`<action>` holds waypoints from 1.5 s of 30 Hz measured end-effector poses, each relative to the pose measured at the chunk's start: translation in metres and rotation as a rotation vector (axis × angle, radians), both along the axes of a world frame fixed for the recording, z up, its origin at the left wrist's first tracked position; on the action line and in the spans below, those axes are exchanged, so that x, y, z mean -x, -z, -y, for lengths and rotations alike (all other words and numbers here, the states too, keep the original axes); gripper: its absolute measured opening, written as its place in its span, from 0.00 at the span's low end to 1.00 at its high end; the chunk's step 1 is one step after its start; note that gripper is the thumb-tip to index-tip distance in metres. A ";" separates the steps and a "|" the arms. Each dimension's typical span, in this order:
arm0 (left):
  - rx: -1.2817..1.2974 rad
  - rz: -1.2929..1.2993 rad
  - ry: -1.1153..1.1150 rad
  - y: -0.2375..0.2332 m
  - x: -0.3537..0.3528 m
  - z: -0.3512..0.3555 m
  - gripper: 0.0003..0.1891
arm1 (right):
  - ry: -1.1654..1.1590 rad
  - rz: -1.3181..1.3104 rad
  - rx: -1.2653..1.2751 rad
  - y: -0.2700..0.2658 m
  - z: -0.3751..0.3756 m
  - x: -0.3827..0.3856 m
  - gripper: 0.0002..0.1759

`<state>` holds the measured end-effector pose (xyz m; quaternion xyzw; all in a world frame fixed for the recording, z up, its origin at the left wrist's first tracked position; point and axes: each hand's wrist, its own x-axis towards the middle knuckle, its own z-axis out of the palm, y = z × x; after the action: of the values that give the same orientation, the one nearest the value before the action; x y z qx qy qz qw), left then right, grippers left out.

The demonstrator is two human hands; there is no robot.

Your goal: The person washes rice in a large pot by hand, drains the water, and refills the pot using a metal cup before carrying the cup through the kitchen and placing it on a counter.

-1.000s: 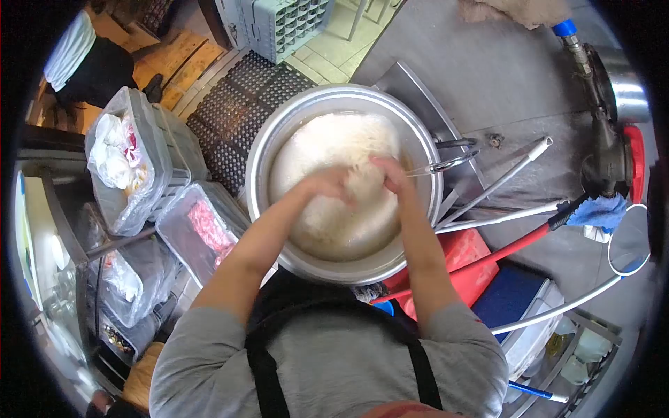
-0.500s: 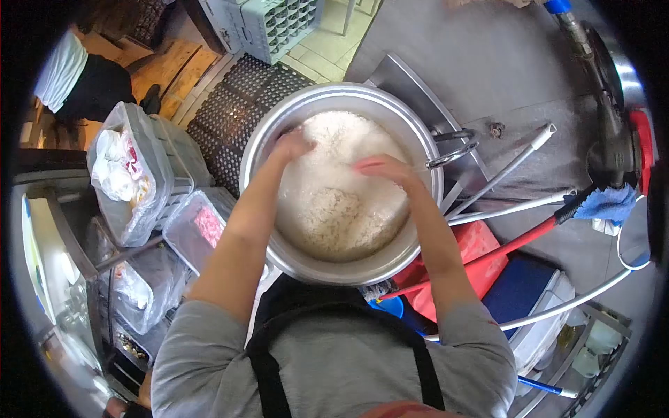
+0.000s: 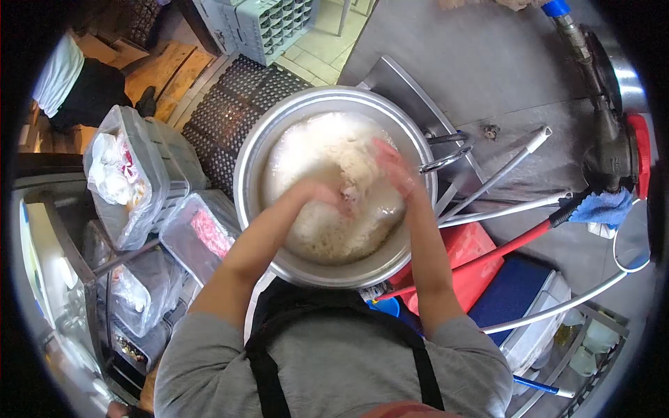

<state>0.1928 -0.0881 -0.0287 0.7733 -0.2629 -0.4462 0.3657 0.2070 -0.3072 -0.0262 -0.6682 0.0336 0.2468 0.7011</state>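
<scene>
A large round metal pot [image 3: 252, 143] stands before me, filled with white rice [image 3: 317, 143] in cloudy water. Both hands are inside it. My left hand [image 3: 324, 192] reaches to the middle of the rice; motion blurs its fingers, and their tips are partly lost in the wet grains. At the pot's right side, my right hand [image 3: 396, 167] touches the rice with its fingers stretched out, also a little blurred. A heap of rice shows between the two hands. The pot's looped metal handle [image 3: 449, 152] sticks out to the right, near my right wrist.
Left of the pot stand a lined grey bin [image 3: 164, 164] and a clear tub [image 3: 198, 230] with pink bits. A black rubber mat [image 3: 233, 104] lies beyond. On the right are a red-handled pole [image 3: 502, 251], white hoses [image 3: 505, 167] and a red plastic piece [image 3: 460, 258]. Another person [image 3: 87, 90] is at upper left.
My left hand has moved right and toward me, into the middle of the pot. My right hand has shifted slightly right. The rice between them has been stirred into a different heap.
</scene>
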 end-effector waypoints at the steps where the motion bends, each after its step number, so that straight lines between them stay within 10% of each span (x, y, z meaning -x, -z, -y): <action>1: -0.099 -0.011 0.024 -0.021 -0.014 0.001 0.21 | -0.042 0.188 0.251 0.027 0.017 -0.013 0.31; 3: 0.101 0.322 -0.268 0.015 -0.049 -0.007 0.20 | -0.022 0.191 0.438 0.066 0.029 -0.018 0.32; 6: -0.409 0.493 -0.238 0.030 -0.093 -0.024 0.41 | 0.199 -0.269 0.189 0.084 0.027 -0.006 0.33; 11: 0.129 -0.125 -0.799 0.038 -0.046 -0.017 0.41 | 0.389 -0.367 0.021 0.084 -0.022 0.028 0.31; 14: 0.546 -0.470 -0.741 0.062 -0.022 -0.005 0.38 | 0.313 -0.294 -0.421 0.059 -0.065 0.017 0.21; 17: 0.482 -0.416 -0.807 0.050 -0.009 0.001 0.30 | 0.246 -0.308 0.188 -0.006 -0.073 0.009 0.19; 21: -0.521 0.228 -0.783 0.005 0.007 -0.015 0.25 | -0.005 -0.065 0.612 0.035 -0.019 0.024 0.19; 23: -0.247 -0.054 -0.882 0.009 0.034 -0.021 0.27 | -0.076 -0.087 0.867 0.038 -0.002 0.052 0.22; 26: 0.182 -0.470 -0.995 0.034 0.067 -0.033 0.31 | 0.508 -0.635 -0.226 0.011 -0.035 0.119 0.24; 30: 0.451 -1.056 -1.213 0.068 0.065 -0.003 0.30 | 0.139 -0.615 -0.472 0.075 -0.067 0.120 0.27; 32: 0.326 -0.678 -1.249 -0.020 0.047 0.001 0.22 | 0.271 -0.486 -0.236 0.041 -0.081 0.095 0.19; 35: 0.427 -0.411 -1.014 0.048 0.031 -0.014 0.26 | 0.343 -0.122 0.289 0.088 -0.062 0.076 0.14; 38: -0.391 0.444 -0.807 0.004 0.056 -0.033 0.26 | 0.247 -0.014 0.428 0.056 -0.038 0.103 0.13; 40: -0.393 0.437 -0.971 0.035 0.098 -0.041 0.26 | 0.282 0.003 0.370 0.071 -0.030 0.135 0.13; 43: -0.064 -0.217 -1.293 0.134 0.119 -0.026 0.29 | 0.568 -0.464 -0.232 0.057 -0.060 0.151 0.13; 45: 0.222 -0.687 -1.348 0.138 0.110 -0.012 0.30 | 0.260 -0.231 -0.270 0.080 -0.061 0.138 0.14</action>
<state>0.0831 -0.0764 -0.1671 0.5427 0.3511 -0.3130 0.6958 0.0693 -0.2462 -0.1058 -0.5255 0.1660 0.2316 0.8017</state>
